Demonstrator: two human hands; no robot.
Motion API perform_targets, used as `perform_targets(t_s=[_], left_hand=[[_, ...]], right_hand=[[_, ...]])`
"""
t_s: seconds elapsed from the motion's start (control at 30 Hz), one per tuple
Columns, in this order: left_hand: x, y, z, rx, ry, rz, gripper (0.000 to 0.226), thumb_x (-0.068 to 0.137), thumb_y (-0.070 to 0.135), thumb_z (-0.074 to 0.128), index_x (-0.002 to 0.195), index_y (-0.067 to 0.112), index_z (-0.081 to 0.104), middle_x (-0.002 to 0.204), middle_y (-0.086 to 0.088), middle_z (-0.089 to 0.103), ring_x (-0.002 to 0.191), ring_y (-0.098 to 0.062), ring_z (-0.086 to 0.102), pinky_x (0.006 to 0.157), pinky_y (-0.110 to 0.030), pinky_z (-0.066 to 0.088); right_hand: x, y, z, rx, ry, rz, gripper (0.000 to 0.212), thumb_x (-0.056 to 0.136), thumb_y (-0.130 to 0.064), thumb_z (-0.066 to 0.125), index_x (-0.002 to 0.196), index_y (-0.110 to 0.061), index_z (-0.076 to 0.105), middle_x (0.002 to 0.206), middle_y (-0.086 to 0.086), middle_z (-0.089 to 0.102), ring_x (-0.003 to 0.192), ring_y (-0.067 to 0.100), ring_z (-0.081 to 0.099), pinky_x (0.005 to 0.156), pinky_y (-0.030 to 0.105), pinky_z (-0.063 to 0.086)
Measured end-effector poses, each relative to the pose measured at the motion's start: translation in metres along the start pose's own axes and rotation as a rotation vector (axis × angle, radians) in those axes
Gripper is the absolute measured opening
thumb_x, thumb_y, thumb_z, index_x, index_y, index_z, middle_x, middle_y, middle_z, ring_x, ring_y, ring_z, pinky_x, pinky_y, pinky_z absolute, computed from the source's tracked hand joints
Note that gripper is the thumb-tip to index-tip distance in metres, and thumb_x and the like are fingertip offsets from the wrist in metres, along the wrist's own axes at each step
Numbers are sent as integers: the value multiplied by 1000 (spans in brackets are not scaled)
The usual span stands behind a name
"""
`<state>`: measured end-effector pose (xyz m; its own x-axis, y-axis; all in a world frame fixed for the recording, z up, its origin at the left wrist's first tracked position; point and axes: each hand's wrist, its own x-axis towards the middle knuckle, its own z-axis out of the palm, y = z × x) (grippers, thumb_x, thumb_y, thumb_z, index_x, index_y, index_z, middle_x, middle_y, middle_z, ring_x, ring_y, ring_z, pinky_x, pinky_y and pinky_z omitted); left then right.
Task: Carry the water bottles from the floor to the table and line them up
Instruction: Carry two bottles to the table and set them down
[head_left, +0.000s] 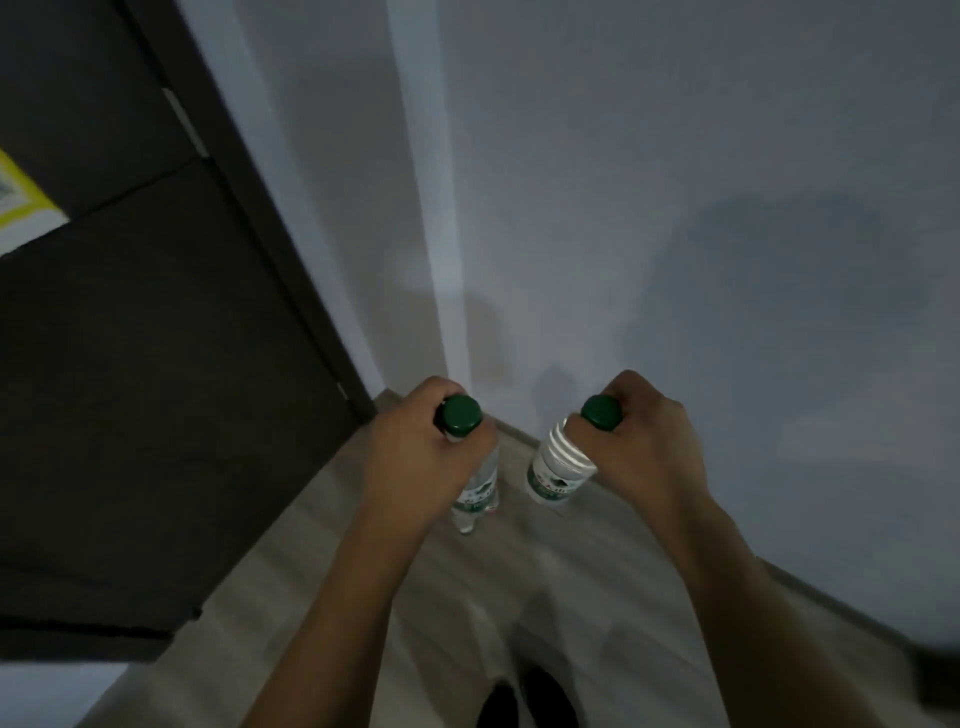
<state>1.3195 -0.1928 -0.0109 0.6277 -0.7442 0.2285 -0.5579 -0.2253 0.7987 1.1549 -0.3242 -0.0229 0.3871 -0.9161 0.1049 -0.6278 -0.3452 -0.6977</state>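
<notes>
The person is standing in a corner of a room and looking down at both arms, which are reaching forward side by side. The left hand (415, 457) is gripping the neck of a water bottle (475, 493), its fingers curling tightly round the bottle just under the green cap (458, 414), which is sticking up out of the fist. The right hand (644, 447) is doing the same with a second bottle (558, 470), fingers wrapping round the neck below its own green cap (601, 412). Both bottles are clear with a green and white label and are hanging down from the hands, tilting a little toward each other at the bottom; they are sitting close together but not touching. Whether their bases are resting on the floor or are lifted off it is not clear from this angle. Below them the pale wood-look floor (363, 597) is showing, and at the bottom edge two dark shoes (524, 701) are peeking in. A pale grey wall (675, 208) is filling the right and centre, with soft shadows lying on it. To the left a dark door (130, 364) is standing in its frame, and a bit of yellow and white paper (18, 192) is showing at the far left edge. The picture is slightly blurred.
</notes>
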Motion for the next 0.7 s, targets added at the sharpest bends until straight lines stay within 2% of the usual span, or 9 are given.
perform_targets(t_s=[0.2,0.37,0.43,0.53,0.7], left_hand=[[9,34,56,-98,-190,113,15,76,31,73,76,29,58,65,8,58,55,-8,55,43,-16,41],[2,81,113,-110,-321,219,16,70,36,72,76,31,59,65,14,60,55,-4,54,50,-15,39],[-8,103,138,-142,-376,270,16,70,36,72,76,30,58,65,13,60,54,-5,54,49,-15,39],[-33,140,178,-157,-473,351,18,70,37,71,76,27,58,64,8,58,53,-10,52,51,-26,43],[-88,207,244,-202,-580,432,14,68,34,71,72,29,58,63,13,59,52,-4,51,50,-19,42]], right_hand=[[-32,43,-52,-51,182,154,23,67,-39,67,73,-25,50,58,-9,55,54,10,53,47,24,37],[-65,82,-107,-104,325,288,24,68,-38,68,74,-23,50,60,-7,56,56,15,55,49,31,47],[-83,102,-132,-109,393,340,24,67,-38,68,73,-23,50,59,-7,55,56,14,54,49,30,45],[-115,136,-170,-130,494,421,25,65,-43,64,73,-24,50,59,-8,55,56,11,53,49,27,42],[-178,191,-238,-130,623,528,28,61,-48,58,71,-24,49,58,-8,55,56,14,54,49,29,42]])
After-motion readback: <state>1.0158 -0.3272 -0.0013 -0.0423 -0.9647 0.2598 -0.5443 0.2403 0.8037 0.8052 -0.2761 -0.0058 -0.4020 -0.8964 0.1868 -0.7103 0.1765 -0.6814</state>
